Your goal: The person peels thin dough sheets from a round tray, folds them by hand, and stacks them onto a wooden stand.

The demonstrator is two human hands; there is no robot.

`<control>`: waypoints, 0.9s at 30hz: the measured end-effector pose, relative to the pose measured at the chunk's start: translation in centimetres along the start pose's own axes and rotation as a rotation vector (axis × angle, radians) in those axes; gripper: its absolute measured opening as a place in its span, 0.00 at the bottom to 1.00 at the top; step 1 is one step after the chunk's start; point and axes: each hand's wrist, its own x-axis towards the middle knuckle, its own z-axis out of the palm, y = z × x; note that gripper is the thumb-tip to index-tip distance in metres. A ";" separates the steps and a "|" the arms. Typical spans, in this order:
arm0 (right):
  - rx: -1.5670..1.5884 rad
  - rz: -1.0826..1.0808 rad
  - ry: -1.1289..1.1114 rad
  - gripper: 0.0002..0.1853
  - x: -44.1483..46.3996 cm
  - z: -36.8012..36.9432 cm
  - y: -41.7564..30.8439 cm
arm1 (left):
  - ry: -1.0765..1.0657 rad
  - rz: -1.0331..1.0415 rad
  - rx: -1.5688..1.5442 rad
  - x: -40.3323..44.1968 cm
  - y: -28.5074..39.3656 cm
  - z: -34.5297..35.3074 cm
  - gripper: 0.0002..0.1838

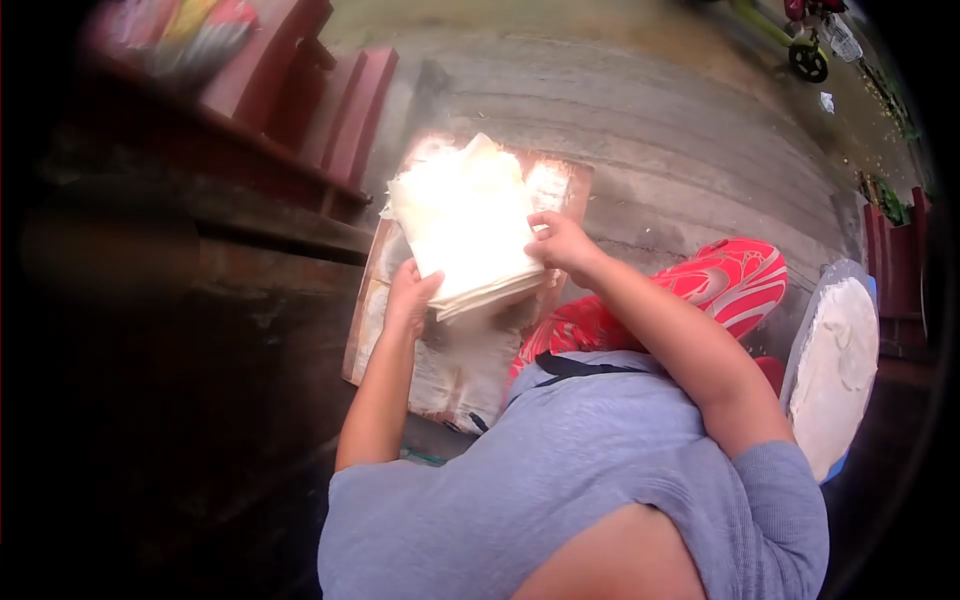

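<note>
A stack of thin, cream-white square sheets [465, 225] lies tilted over a low board, its top washed out by glare. What the sheets are made of I cannot make out. My left hand [406, 298] grips the stack at its near left corner, thumb on top and fingers underneath. At the right edge, my right hand [562, 245] is closed on the sheets with bent fingers. The board [445, 365] beneath is worn and whitish, with a reddish-brown rim. Layered edges show along the stack's near side.
To my right stands a blue tub [835, 465] heaped with a white, soft-looking mass [835, 355]. Dark red wooden furniture [350, 120] rises at the upper left, with a colourful bag [205, 40] on it. A small wheeled thing [808, 62] stands far off at the upper right.
</note>
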 end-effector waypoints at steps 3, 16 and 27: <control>0.048 0.028 -0.033 0.30 -0.9 -0.6 -1.6 | -0.013 -0.004 -0.147 -1.4 1.0 0.3 0.28; -1.016 -0.945 0.149 0.20 -4.1 1.3 -1.1 | 0.008 0.669 1.010 1.3 1.7 -0.8 0.24; -1.195 -0.921 -0.256 0.28 -4.7 1.5 1.4 | -0.104 0.422 1.715 7.2 1.7 1.7 0.36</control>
